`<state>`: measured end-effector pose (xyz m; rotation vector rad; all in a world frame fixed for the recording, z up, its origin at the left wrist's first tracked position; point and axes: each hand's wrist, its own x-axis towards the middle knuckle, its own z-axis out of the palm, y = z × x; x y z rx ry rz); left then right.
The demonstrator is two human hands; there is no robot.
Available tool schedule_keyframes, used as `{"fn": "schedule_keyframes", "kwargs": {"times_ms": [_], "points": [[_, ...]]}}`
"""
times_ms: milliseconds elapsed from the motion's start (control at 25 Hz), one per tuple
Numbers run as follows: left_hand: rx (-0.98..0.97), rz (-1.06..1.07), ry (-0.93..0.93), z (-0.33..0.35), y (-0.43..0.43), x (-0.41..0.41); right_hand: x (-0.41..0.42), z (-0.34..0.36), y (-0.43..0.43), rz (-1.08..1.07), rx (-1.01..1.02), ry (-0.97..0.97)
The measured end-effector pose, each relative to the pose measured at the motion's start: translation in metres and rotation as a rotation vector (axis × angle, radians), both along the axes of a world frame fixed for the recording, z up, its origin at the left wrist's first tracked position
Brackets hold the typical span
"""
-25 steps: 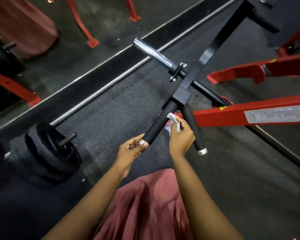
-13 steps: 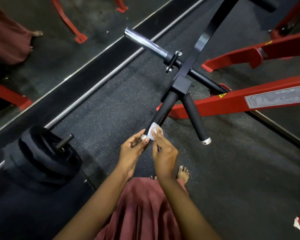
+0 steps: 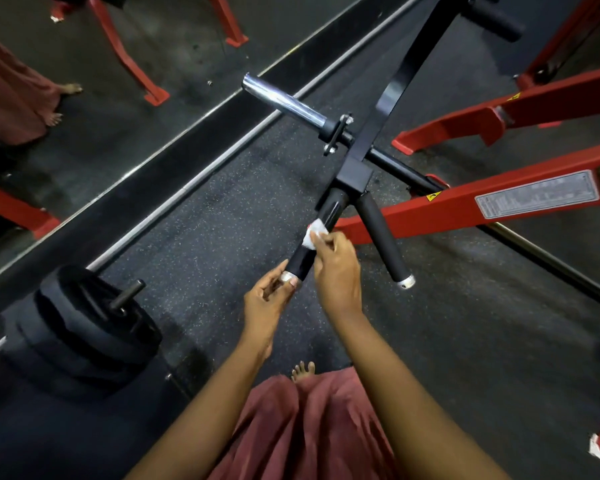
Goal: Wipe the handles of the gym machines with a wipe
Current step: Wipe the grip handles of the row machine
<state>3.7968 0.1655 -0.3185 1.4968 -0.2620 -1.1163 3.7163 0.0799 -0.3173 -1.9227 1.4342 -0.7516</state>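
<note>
Two black foam handles fork from a black bracket (image 3: 354, 174) on the machine's lever arm. My left hand (image 3: 267, 303) pinches the silver end cap of the left handle (image 3: 324, 216). My right hand (image 3: 336, 268) pinches a small white wipe (image 3: 313, 233) and presses it against the middle of that left handle. The right handle (image 3: 380, 237) hangs free beside my right hand, its silver cap at the lower end, untouched.
A chrome weight peg (image 3: 281, 102) sticks out up-left of the bracket. Red frame beams (image 3: 465, 206) run to the right. Stacked black weight plates (image 3: 84, 334) sit at lower left. A mirror wall (image 3: 84, 81) lies along the left. My skirt and bare foot (image 3: 303, 370) are below.
My right hand has slid the wipe from near the end cap up to the middle of the left handle. My left hand still holds the cap end.
</note>
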Motion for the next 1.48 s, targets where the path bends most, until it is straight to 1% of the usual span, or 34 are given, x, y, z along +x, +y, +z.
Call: {"fn": "schedule_keyframes", "kwargs": {"times_ms": [80,160,200,320,440,480,560,600,640,720,760,800,880,920,960,1040,1120,1200,1280,1400,1480], "points": [[-0.008,-0.012,-0.05,-0.001,0.0,0.001,-0.003,-0.001,0.031,0.106,-0.103,0.038],[-0.01,-0.019,-0.065,-0.002,0.001,0.001,-0.01,0.003,0.036,0.166,-0.109,0.016],[-0.01,-0.029,-0.073,-0.002,0.001,0.002,-0.013,0.005,0.024,0.142,-0.095,-0.016],[-0.01,-0.057,-0.08,-0.004,0.001,0.004,-0.01,0.015,-0.037,-0.061,0.018,-0.084],[-0.01,-0.058,-0.068,-0.006,0.002,0.005,0.004,0.018,-0.055,-0.068,0.117,-0.09],[-0.013,-0.056,-0.06,-0.006,0.003,0.005,0.006,0.015,-0.047,-0.035,0.112,-0.04],[-0.022,-0.057,-0.047,-0.007,0.002,0.006,0.002,0.007,-0.015,0.108,-0.008,0.115],[-0.027,-0.06,-0.042,-0.008,0.002,0.005,0.0,0.003,0.003,0.157,-0.067,0.154],[-0.033,-0.056,-0.039,-0.008,0.001,0.005,-0.002,0.001,0.018,0.175,-0.116,0.139],[-0.037,-0.039,-0.038,-0.008,0.0,0.004,-0.005,-0.001,0.037,0.223,-0.21,0.083],[-0.033,-0.04,-0.044,-0.009,0.001,0.004,-0.006,-0.001,0.041,0.202,-0.216,0.024],[-0.025,-0.049,-0.052,-0.01,0.001,0.005,-0.008,-0.003,0.037,0.094,-0.155,-0.103],[0.002,-0.075,-0.065,-0.011,0.002,0.007,-0.011,-0.004,0.011,-0.313,0.124,-0.409],[0.012,-0.08,-0.067,-0.011,0.003,0.007,-0.011,-0.005,-0.006,-0.482,0.246,-0.521],[0.015,-0.08,-0.066,-0.01,0.003,0.008,-0.009,-0.009,-0.023,-0.565,0.322,-0.59],[0.012,-0.076,-0.062,-0.01,0.002,0.008,0.003,-0.012,-0.042,-0.595,0.398,-0.69],[0.013,-0.079,-0.071,-0.01,0.002,0.008,0.016,-0.013,-0.038,-0.584,0.394,-0.711],[0.011,-0.077,-0.064,-0.011,0.002,0.008,0.02,-0.017,-0.016,-0.57,0.337,-0.688],[0.001,-0.064,-0.026,-0.01,0.002,0.008,0.02,-0.025,0.013,-0.548,0.322,-0.657],[-0.01,-0.044,0.002,-0.01,0.001,0.006,0.018,-0.029,0.056,-0.466,0.352,-0.625],[-0.018,-0.048,0.001,-0.009,0.001,0.007,0.009,-0.023,0.07,-0.381,0.354,-0.56]]}}
